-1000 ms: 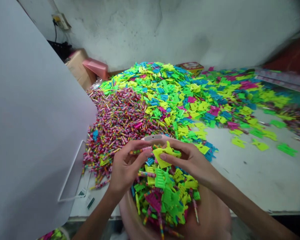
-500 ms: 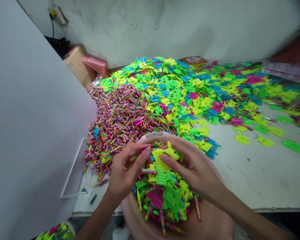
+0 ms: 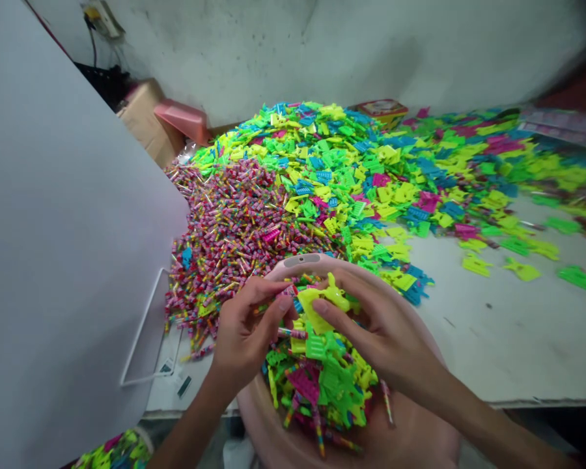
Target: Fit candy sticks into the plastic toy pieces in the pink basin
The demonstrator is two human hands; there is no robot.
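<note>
My left hand (image 3: 251, 332) is closed in a pinch on a thin stick with a pink printed label (image 3: 289, 291). Opposite it, my right hand (image 3: 366, 319) grips a yellow flat plastic piece (image 3: 315, 309) with a shaped, knobbly end. The two held things meet or nearly meet; I cannot tell if they touch. Both hands are over a pink plastic basin (image 3: 410, 417). Inside the basin lie green plastic pieces (image 3: 339, 384), a magenta piece (image 3: 303, 383) and several colourful sticks (image 3: 318, 433).
Behind the basin, a heap of pink-labelled sticks (image 3: 234, 221) adjoins a larger mound of bright plastic pieces (image 3: 332, 156). Loose pieces spread right over the white table (image 3: 493, 339). A pale panel (image 3: 78, 247) stands on the left, near a white wire frame (image 3: 139, 339).
Both hands keep nearly the same pose and hold the same things. The view has shifted slightly; nothing else has visibly moved.
</note>
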